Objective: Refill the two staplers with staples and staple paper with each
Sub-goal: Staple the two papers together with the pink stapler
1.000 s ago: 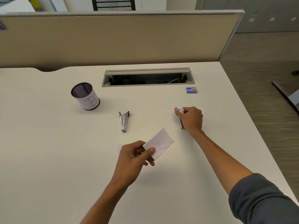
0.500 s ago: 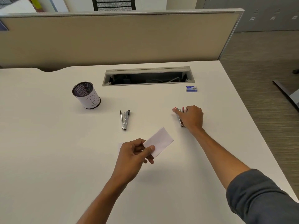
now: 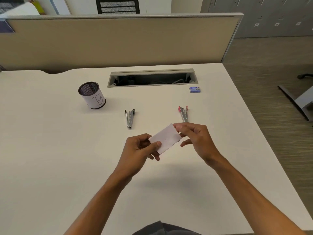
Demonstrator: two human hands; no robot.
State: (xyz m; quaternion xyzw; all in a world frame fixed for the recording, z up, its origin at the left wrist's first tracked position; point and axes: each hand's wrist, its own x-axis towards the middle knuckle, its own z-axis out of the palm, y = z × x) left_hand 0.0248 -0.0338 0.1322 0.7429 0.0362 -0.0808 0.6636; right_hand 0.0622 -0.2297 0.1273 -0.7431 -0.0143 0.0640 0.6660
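A small folded white paper (image 3: 166,139) with one staple in its middle is held above the desk between both hands. My left hand (image 3: 141,150) pinches its near left corner with thumb on top. My right hand (image 3: 194,139) pinches its far right edge with the fingertips. The pink-tipped stapler (image 3: 183,113) lies on the white desk (image 3: 59,158) just beyond my right hand, untouched. The black-tipped stapler (image 3: 129,117) lies to its left, beyond my left hand. A small blue staple box (image 3: 194,89) sits further back on the right.
A black mesh pen cup (image 3: 92,95) with a white paper label stands at the back left. An open cable slot (image 3: 152,78) runs along the desk's back edge below the beige partition (image 3: 118,41). The desk's right edge drops to carpet floor.
My right hand has let go of the pink-tipped stapler, leaving it on the desk, and has come back to pinch the paper's far edge. My left hand kept holding the paper.
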